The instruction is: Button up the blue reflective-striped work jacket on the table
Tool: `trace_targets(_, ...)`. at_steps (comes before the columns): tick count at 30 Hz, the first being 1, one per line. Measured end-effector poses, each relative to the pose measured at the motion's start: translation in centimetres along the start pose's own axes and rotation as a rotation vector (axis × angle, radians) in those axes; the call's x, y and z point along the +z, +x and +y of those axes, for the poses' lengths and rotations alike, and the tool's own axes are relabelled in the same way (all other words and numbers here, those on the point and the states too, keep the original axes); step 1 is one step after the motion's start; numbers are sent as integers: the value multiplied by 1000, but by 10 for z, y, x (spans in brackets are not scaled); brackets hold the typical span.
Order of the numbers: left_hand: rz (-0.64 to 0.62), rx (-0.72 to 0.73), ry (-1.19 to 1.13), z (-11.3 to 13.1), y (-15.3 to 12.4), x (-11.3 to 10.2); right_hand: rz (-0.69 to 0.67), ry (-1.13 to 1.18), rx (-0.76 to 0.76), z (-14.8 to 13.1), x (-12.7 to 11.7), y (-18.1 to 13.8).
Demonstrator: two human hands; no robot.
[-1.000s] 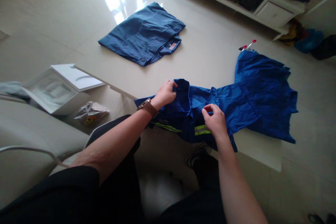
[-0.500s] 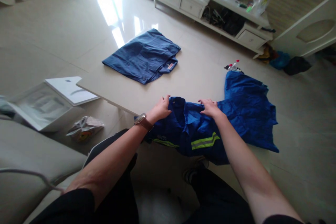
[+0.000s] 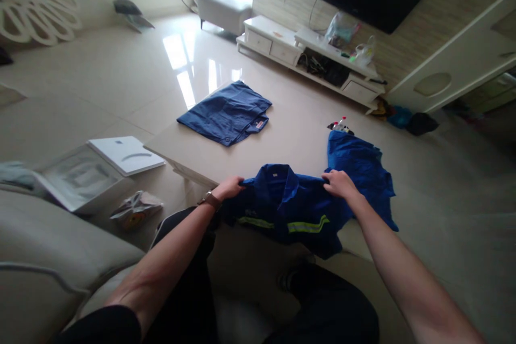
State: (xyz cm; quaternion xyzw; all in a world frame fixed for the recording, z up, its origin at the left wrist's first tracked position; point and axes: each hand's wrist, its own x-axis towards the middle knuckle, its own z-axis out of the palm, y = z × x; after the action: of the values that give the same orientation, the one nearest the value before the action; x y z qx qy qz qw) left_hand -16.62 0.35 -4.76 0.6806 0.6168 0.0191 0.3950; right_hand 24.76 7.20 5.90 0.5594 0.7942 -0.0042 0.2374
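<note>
A blue work jacket [image 3: 300, 201] with yellow-green reflective bands hangs over the near edge of the table, its collar toward the far side. My left hand [image 3: 230, 187] is closed on its left shoulder as I see it. On the other shoulder, my right hand [image 3: 338, 183] grips the cloth with the fingers curled. A second blue garment [image 3: 358, 172] lies loosely spread on the right of the table, partly behind the jacket. Farther back, a folded dark blue garment [image 3: 229, 113] lies flat, a small label at its collar.
The pale tabletop [image 3: 294, 145] bears the garments. Red-capped bottles [image 3: 342, 123] stand at its far right. To the left are an open white box [image 3: 80, 185], a plastic-wrapped package [image 3: 137, 209] and a grey sofa [image 3: 52, 247]. A white TV cabinet [image 3: 274, 45] stands beyond.
My hands have moved apart and closed on the jacket's shoulders. The jacket is now stretched wider, with its collar spread open. The camera view has tilted up.
</note>
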Motion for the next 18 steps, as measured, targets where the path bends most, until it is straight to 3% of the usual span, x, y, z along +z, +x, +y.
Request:
trace_targets(3, 107, 138, -121, 15, -36, -7, 123, -10, 44, 22, -13, -74)
trace_targets(6, 259, 302, -187, 45, -72, -23, 279, 101, 54, 41, -21, -145)
trace_targets(9, 423, 389, -78, 86, -113, -52, 528, 249, 39, 53, -31, -206)
trace_targets(11, 541, 441, 14, 113, -143, -75, 657, 260, 106, 56, -41, -242)
trace_targets(15, 764, 527, 190, 150, -201, -116, 769, 194, 375, 54, -60, -303)
trace_targets(18, 889, 522, 262, 163, -233, -134, 839, 295, 344, 49, -74, -340)
